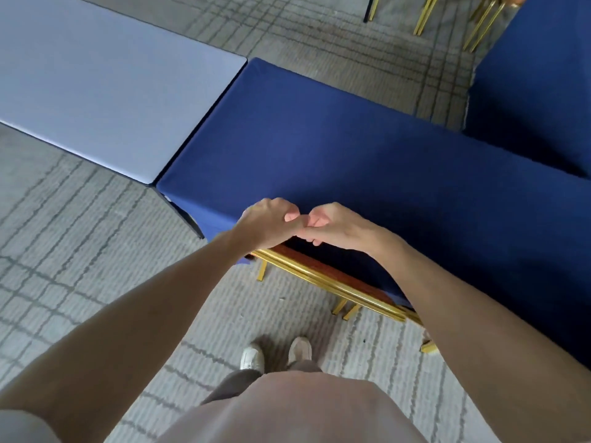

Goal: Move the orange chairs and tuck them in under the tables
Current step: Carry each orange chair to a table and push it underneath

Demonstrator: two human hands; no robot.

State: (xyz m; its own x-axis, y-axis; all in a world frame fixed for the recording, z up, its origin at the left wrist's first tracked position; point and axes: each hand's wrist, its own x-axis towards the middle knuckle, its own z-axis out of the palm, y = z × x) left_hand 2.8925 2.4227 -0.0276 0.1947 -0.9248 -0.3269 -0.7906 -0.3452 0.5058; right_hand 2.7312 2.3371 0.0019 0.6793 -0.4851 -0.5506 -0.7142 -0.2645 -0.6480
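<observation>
An orange chair (332, 278) with a gold frame stands tucked against the near edge of the dark blue clothed table (351, 148); only its back rail, a strip of red-orange padding and its rear legs show. My left hand (267, 223) and my right hand (334, 225) hover together above the table edge, over the chair's left end. Their curled fingers touch each other, and I see nothing held in either. My left wrist hides the chair's left corner.
A light blue table (105, 78) butts against the dark blue one on the left. Another dark blue clothed table (534, 91) stands at the right. Gold chair legs (479, 27) show at the top right, and one more gold leg (428, 346) by my right forearm. Grey patterned carpet lies underfoot.
</observation>
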